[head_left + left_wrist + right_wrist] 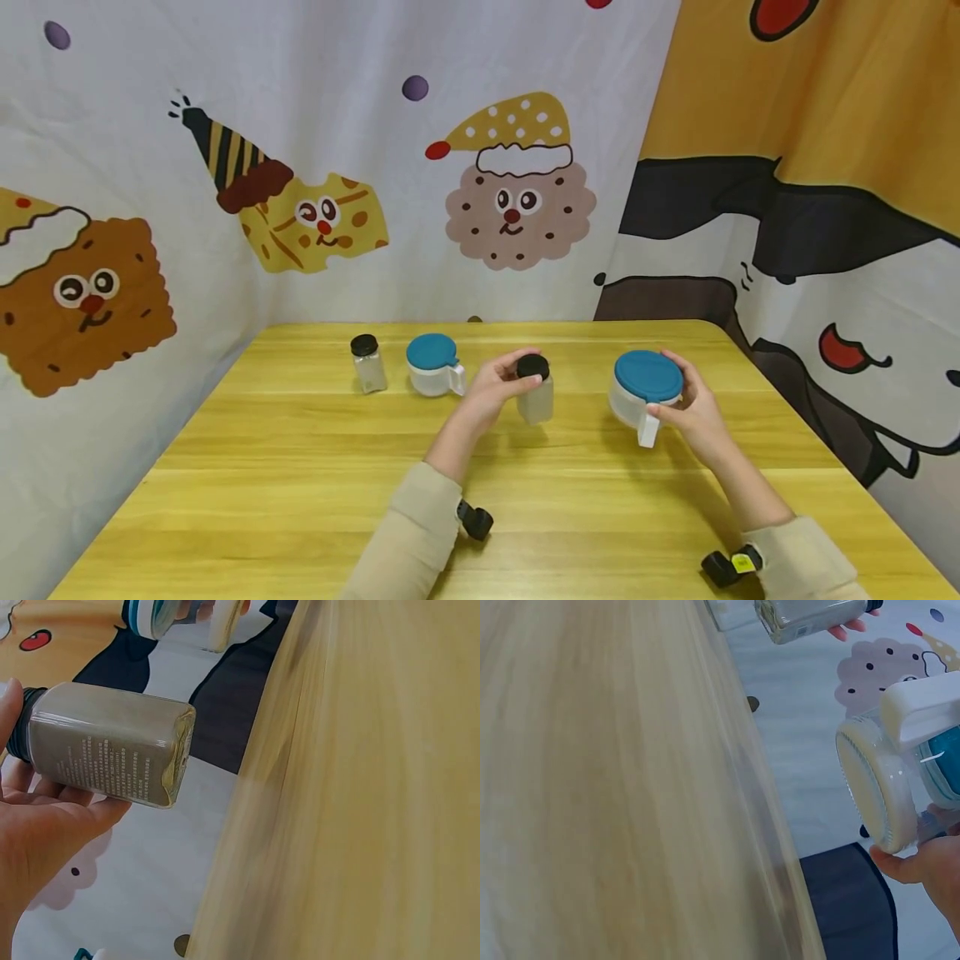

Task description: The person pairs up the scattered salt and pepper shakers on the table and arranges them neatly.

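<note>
Near the middle of the table, my left hand [489,390] grips a square clear jar [536,403] by its black lid. Small printed text covers one side of this jar [112,746] in the left wrist view, where its base shows off the tabletop. To the right, my right hand [701,410] holds a round clear pot [628,402] with a blue lid and a white handle. Fingers wrap its far side and the thumb lies by the handle. In the right wrist view the pot's pale base [866,787] is raised off the table.
A second square jar [369,372] with a black lid stands at the back left of the wooden table [300,500]. Beside it is another blue-lidded pot [431,379], its white handle close to my left wrist. A cartoon-printed curtain [337,75] hangs behind and along the sides.
</note>
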Demonstrator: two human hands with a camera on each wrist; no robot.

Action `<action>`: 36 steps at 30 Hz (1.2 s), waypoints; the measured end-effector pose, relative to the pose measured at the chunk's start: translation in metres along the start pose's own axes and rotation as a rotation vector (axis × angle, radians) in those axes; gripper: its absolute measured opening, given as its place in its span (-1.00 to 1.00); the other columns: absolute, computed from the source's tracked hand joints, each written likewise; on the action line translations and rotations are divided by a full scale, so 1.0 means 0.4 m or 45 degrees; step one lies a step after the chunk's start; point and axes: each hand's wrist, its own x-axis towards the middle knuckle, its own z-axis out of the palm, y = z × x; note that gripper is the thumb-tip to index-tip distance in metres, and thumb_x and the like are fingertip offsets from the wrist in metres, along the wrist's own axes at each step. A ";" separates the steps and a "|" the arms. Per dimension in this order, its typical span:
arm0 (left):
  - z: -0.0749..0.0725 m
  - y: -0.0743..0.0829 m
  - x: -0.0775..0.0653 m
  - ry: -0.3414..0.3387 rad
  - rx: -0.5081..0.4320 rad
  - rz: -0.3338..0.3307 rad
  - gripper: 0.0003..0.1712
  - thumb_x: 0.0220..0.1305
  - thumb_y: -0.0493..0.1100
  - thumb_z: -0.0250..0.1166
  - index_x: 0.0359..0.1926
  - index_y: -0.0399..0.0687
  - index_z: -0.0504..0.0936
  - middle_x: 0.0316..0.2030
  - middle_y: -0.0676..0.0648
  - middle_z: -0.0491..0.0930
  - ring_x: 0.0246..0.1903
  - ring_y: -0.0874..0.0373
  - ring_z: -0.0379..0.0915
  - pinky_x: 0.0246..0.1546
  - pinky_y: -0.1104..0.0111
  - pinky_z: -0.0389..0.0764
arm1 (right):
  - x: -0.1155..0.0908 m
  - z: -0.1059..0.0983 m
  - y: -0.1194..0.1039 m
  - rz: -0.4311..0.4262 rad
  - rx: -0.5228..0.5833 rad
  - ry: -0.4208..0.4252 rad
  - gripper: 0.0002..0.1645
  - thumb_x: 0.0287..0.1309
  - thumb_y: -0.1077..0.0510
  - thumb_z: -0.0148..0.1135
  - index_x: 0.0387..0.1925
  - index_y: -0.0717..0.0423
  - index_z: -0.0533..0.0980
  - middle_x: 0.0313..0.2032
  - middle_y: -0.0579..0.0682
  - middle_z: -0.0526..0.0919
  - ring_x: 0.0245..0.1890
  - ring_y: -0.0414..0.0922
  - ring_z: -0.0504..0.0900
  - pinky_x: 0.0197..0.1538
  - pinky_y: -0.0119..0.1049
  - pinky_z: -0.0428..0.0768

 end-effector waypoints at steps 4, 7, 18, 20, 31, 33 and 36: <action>0.007 -0.010 0.004 -0.014 -0.005 -0.021 -0.48 0.24 -0.29 0.32 0.24 -0.06 0.51 0.07 -0.12 0.52 -0.07 0.04 0.43 -0.06 0.29 0.48 | -0.003 -0.009 0.005 0.006 0.003 -0.020 -0.08 0.10 0.47 0.24 0.43 0.21 0.04 0.24 -0.07 0.25 0.10 -0.31 0.35 -0.03 -0.56 0.45; 0.012 -0.015 0.009 -0.020 0.017 -0.025 -0.49 0.24 -0.28 0.32 0.23 -0.04 0.52 0.04 -0.12 0.52 -0.11 0.05 0.42 -0.10 0.31 0.48 | -0.002 -0.013 0.009 0.007 0.001 -0.033 -0.07 0.10 0.46 0.25 0.43 0.23 0.03 0.21 -0.10 0.28 0.09 -0.31 0.37 -0.03 -0.55 0.45; 0.031 -0.035 0.024 -0.122 0.010 0.012 -0.50 0.29 -0.30 0.26 0.26 -0.12 0.47 0.08 -0.13 0.54 -0.11 0.09 0.42 -0.09 0.33 0.47 | 0.001 -0.034 0.038 -0.029 0.072 -0.081 -0.11 0.11 0.46 0.23 0.42 0.22 0.08 0.17 -0.20 0.33 0.10 -0.32 0.37 -0.04 -0.53 0.47; 0.035 -0.039 0.025 -0.148 -0.001 0.026 -0.50 0.31 -0.31 0.24 0.26 -0.14 0.46 0.09 -0.14 0.55 -0.10 0.10 0.43 -0.08 0.33 0.47 | 0.001 -0.037 0.043 -0.031 0.086 -0.093 -0.11 0.11 0.46 0.24 0.42 0.23 0.07 0.18 -0.19 0.32 0.10 -0.31 0.36 -0.04 -0.52 0.48; 0.064 -0.056 0.038 -0.227 -0.034 0.086 -0.53 0.32 -0.35 0.21 0.24 -0.20 0.46 0.07 -0.13 0.57 -0.12 0.12 0.45 -0.07 0.31 0.49 | -0.001 -0.043 0.044 -0.020 0.110 -0.128 -0.12 0.14 0.44 0.22 0.43 0.19 0.07 0.19 -0.17 0.31 0.11 -0.30 0.38 -0.01 -0.51 0.47; 0.071 -0.059 0.041 -0.234 -0.025 0.089 -0.54 0.32 -0.35 0.21 0.24 -0.21 0.46 0.07 -0.13 0.57 -0.14 0.14 0.45 -0.10 0.35 0.48 | -0.002 -0.044 0.045 -0.021 0.120 -0.131 -0.12 0.14 0.44 0.22 0.43 0.19 0.07 0.19 -0.17 0.31 0.11 -0.30 0.37 -0.01 -0.50 0.47; 0.080 -0.062 0.042 -0.240 -0.012 0.082 -0.54 0.32 -0.35 0.21 0.23 -0.21 0.47 0.06 -0.12 0.57 -0.14 0.15 0.45 -0.10 0.37 0.49 | -0.003 -0.047 0.046 -0.023 0.129 -0.133 -0.13 0.14 0.44 0.23 0.43 0.20 0.07 0.19 -0.16 0.31 0.11 -0.29 0.37 -0.01 -0.49 0.48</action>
